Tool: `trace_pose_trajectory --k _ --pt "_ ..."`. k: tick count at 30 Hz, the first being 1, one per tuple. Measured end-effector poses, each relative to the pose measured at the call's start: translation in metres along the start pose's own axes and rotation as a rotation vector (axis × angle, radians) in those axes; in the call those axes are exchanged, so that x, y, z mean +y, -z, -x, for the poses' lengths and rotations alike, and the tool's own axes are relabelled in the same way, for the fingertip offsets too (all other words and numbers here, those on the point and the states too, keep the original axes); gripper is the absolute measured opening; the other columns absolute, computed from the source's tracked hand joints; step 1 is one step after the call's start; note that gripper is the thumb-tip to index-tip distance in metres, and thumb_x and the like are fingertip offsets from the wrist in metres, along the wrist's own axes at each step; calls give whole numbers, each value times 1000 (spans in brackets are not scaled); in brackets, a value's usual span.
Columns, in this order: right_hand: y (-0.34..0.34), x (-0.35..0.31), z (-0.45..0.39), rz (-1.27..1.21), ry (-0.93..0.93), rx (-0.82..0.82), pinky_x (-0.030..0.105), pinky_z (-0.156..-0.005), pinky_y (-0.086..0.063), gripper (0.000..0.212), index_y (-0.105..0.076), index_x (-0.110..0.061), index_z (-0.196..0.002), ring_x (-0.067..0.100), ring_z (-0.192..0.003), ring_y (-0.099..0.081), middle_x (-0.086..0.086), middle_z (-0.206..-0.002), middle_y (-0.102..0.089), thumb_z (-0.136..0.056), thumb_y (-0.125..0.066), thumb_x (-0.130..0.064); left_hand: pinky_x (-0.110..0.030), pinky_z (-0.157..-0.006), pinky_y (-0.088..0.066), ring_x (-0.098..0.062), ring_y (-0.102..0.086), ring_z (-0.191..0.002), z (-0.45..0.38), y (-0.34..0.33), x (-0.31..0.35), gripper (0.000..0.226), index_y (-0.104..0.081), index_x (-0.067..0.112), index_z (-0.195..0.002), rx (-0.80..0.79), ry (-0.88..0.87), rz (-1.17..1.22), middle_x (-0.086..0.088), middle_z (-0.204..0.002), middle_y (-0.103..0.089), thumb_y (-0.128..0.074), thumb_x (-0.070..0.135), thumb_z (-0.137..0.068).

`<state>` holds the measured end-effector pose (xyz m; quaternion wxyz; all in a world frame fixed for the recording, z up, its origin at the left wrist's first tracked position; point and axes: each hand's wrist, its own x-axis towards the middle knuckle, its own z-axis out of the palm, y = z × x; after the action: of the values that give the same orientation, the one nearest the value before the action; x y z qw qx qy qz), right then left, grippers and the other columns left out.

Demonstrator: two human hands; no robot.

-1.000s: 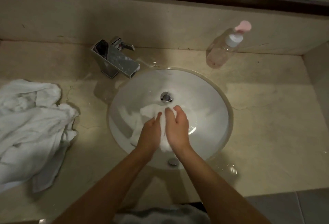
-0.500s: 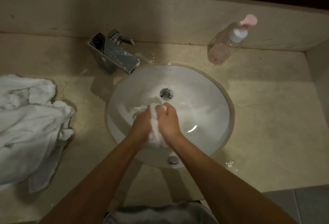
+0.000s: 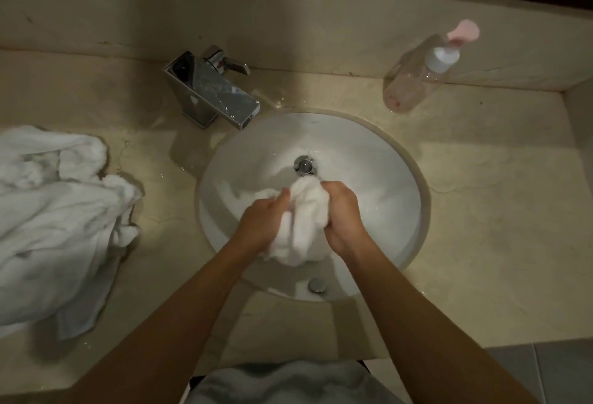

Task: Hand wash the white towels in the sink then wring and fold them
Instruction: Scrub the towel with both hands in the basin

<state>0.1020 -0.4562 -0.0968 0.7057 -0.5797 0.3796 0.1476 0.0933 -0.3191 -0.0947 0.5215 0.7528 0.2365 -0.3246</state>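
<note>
A bunched white towel is held over the white oval sink, set in a beige stone counter. The left hand and right hand grip it with curled fingers. More white towels lie heaped at the counter's left; a chrome faucet and clear pump bottle stand behind.

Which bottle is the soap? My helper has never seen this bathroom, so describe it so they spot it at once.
Start at the round white sink set in the beige counter. Behind it to the right, against the back wall, stands a clear plastic pump bottle. Its pink pump top sets it apart from the chrome faucet on the other side.
</note>
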Motion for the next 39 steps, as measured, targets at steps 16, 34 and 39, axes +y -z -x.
trace_pose_trajectory --k 16,34,39 --pt "12 26 33 174 -57 -32 42 -102 -51 49 -62 -11 -126 20 -110 -66 -2 -119 -68 -94 -62 -49 -43 -107 -44 -28 -59 -119 -1 17 7 73 -55 14 -135 100 49 293 -12 -134 -60 -50 67 -86" --pt "-42 -6 17 299 104 -151 47 -106 -48 48 -72 -14 -108 22 -106 -69 6 -106 -75 -92 -46 -51 -33 -94 -48 -23 -63 -108 2 -1 30 61 -65 13 -123 58 -89 68 -9 -119 -67 -31 58 -101" --pt "-12 1 16 -30 -313 -129 38 -94 -54 69 -70 -11 -111 24 -95 -73 13 -100 -77 -98 -32 -68 -27 -73 -58 -13 -72 -78 6 -3 23 36 -70 13 -105 -9 6 502 -4 -90 -76 -59 45 -94"
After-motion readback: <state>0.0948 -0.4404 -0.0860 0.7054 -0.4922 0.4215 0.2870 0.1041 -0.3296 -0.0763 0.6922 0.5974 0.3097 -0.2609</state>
